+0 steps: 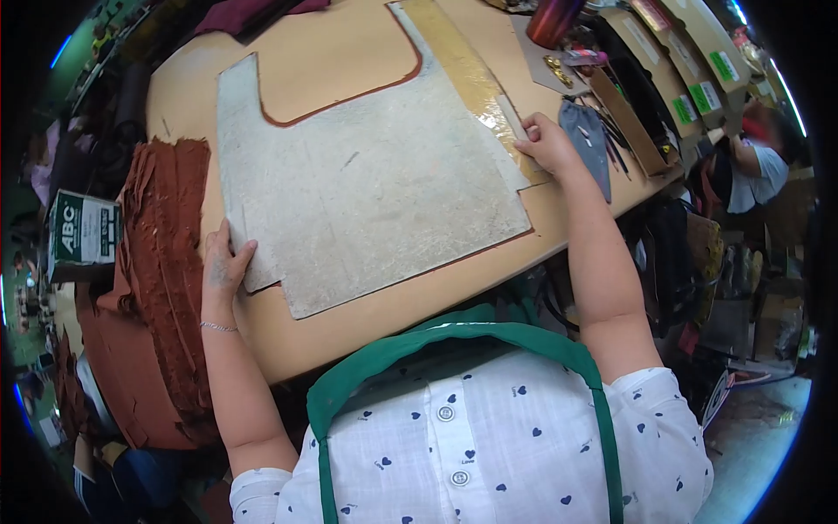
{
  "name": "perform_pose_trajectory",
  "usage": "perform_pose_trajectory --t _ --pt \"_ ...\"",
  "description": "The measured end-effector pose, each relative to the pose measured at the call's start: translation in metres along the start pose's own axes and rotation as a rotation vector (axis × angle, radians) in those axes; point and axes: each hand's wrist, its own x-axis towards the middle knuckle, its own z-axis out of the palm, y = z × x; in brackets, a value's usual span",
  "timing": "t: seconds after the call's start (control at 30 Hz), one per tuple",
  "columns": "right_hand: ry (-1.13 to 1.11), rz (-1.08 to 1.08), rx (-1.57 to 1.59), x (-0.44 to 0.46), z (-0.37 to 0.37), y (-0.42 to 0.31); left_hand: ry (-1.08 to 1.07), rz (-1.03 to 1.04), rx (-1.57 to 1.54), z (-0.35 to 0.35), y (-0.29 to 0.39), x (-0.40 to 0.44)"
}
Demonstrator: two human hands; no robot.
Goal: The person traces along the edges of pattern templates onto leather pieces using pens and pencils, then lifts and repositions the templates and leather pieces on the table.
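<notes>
A large grey-white pattern board point(375, 192) with a deep U-shaped cutout lies flat on the tan table. Reddish-brown material shows along its cutout and lower edges. Clear yellowish tape point(463, 65) covers a strip on its right side. My left hand point(229, 262) grips the board's lower left edge, thumb on top and index finger along the side; its other fingers are partly hidden. At the right edge, my right hand point(548, 147) is closed in a pinch on the taped strip, thumb and fingertips together.
Rough reddish-brown leather point(170, 262) is piled at the left, beside a green-and-white ABC box point(85, 229). A grey-blue pouch point(583, 144) with pens, a cardboard box point(628, 122) and a dark red tumbler point(554, 22) stand at the right. Another person point(758, 170) is farther right.
</notes>
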Motion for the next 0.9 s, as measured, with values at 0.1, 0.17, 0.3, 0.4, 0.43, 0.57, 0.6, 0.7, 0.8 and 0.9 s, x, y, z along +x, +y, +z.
perform_pose_trajectory --t 0.1,0.17,0.3,0.4,0.43,0.57,0.6,0.7,0.8,0.9 --pt "-0.02 -0.034 0.062 0.005 0.0 0.011 0.047 0.068 -0.061 0.007 -0.007 0.001" --pt "-0.047 -0.052 0.074 0.006 -0.002 0.01 0.001 0.076 -0.076 0.004 -0.005 0.004" --pt "-0.072 -0.08 0.117 0.014 0.0 0.026 0.023 -0.003 -0.011 -0.003 0.013 -0.002" --pt "-0.087 0.014 0.138 0.012 -0.001 0.018 -0.029 -0.098 0.061 -0.004 0.019 -0.001" --pt "-0.093 0.018 0.146 0.011 -0.001 0.017 -0.023 -0.101 0.067 -0.004 0.017 -0.001" --pt "-0.097 0.024 0.175 0.01 -0.001 0.016 -0.002 -0.096 -0.001 -0.002 0.01 0.0" --pt "-0.096 0.022 0.183 0.01 0.0 0.016 0.004 -0.093 -0.037 -0.002 0.007 0.0" --pt "-0.075 0.014 0.129 0.008 -0.001 0.013 -0.008 -0.117 -0.111 -0.004 0.008 -0.003" --pt "-0.06 0.005 0.103 0.003 -0.003 0.004 0.017 -0.103 -0.155 0.0 0.005 -0.004" --pt "-0.037 0.012 0.107 0.001 -0.001 0.001 0.061 -0.097 -0.283 0.001 0.005 -0.006"
